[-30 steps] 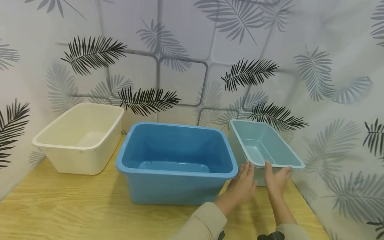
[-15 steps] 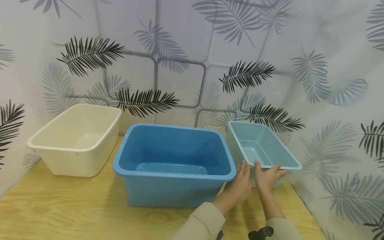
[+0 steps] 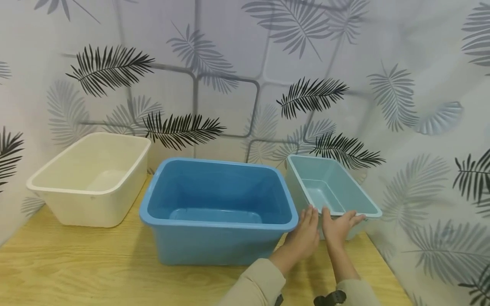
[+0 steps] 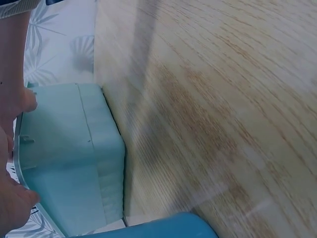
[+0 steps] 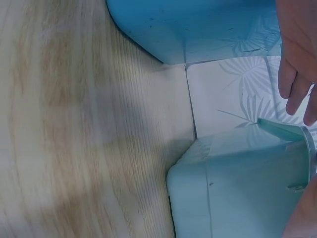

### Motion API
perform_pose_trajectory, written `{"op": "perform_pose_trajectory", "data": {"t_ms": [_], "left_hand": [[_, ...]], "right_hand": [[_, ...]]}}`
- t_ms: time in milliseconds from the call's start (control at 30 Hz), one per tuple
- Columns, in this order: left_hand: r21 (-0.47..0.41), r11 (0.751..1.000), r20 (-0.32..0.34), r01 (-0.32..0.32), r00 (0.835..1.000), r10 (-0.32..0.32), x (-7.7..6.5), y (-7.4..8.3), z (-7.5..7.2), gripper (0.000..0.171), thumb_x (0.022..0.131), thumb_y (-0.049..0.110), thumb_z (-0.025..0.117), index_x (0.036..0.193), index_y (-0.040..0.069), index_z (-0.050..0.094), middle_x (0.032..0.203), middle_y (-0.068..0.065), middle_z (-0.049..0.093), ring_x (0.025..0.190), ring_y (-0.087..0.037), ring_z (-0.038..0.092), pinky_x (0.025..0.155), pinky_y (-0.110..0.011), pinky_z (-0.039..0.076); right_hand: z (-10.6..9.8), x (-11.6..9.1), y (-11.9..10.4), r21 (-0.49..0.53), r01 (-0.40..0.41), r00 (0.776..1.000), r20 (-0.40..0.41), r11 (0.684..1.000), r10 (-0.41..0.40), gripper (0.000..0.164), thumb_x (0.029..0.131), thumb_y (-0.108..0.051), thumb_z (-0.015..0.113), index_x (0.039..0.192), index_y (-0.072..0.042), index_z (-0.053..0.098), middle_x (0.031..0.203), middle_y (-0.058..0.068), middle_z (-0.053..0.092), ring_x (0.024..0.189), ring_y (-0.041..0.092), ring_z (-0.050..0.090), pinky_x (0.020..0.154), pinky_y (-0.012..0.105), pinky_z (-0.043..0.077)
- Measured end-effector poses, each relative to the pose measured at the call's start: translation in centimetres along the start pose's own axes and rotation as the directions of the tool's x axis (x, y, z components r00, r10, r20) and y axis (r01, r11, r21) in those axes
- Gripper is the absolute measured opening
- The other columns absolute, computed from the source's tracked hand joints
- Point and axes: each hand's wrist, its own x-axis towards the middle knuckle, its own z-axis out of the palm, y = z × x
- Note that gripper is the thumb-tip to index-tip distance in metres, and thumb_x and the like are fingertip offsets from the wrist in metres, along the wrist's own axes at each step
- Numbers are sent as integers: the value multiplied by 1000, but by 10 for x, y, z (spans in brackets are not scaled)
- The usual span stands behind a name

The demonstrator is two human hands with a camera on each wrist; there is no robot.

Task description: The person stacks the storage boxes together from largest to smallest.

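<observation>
A small pale green-blue basin (image 3: 346, 191) stands on the right of the table, its short side facing me. My left hand (image 3: 301, 239) is at the basin's front left corner, fingers extended up beside the rim, in the gap by the larger blue basin (image 3: 214, 244). Against the front rim rests my right hand (image 3: 337, 229), thumb raised and fingers spread to the right. In the left wrist view the pale basin's outer wall (image 4: 59, 129) shows, with both hands at its rim. The right wrist view shows straight fingers of the left hand (image 5: 299, 54) above that basin.
A cream basin (image 3: 92, 204) stands at the left of the wooden table (image 3: 76, 263). The blue basin sits in the middle, close to the pale one. Behind runs a leaf-patterned curtain or wall covering (image 3: 229, 51).
My right hand has slid left along the pale basin's front rim, closer to my left hand. The whole head view has shifted slightly; the basins look otherwise unmoved.
</observation>
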Motion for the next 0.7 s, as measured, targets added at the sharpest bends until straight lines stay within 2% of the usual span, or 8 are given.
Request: {"op": "perform_pose_trajectory", "data": {"t_ms": [233, 567, 700], "left_hand": [[73, 996, -19, -54, 998, 56, 1, 0, 2, 53, 97, 24, 44, 145, 8, 29, 154, -7, 24, 139, -24, 29, 113, -26, 27], [24, 999, 26, -22, 999, 21, 2, -3, 0, 54, 97, 23, 45, 147, 12, 26, 156, -1, 17, 142, -22, 21, 110, -27, 32], [135, 988, 20, -76, 997, 74, 1, -2, 1, 52, 97, 24, 44, 145, 10, 30, 154, -4, 23, 141, -23, 26, 112, -27, 29]], "right_hand": [[-6, -2, 5, 0, 3, 1000, 13, 1000, -3, 92, 91, -28, 52, 141, 7, -16, 146, 20, -34, 139, 35, -22, 115, 51, 7], [-15, -6, 4, -24, 7, 998, 57, 1000, -6, 91, 92, -29, 51, 141, 8, -17, 145, 21, -35, 138, 43, -15, 114, 54, 7], [-21, -7, 7, -41, 6, 997, 82, 999, -3, 90, 92, -28, 49, 140, 9, -17, 144, 21, -36, 137, 45, -15, 114, 55, 4]]}}
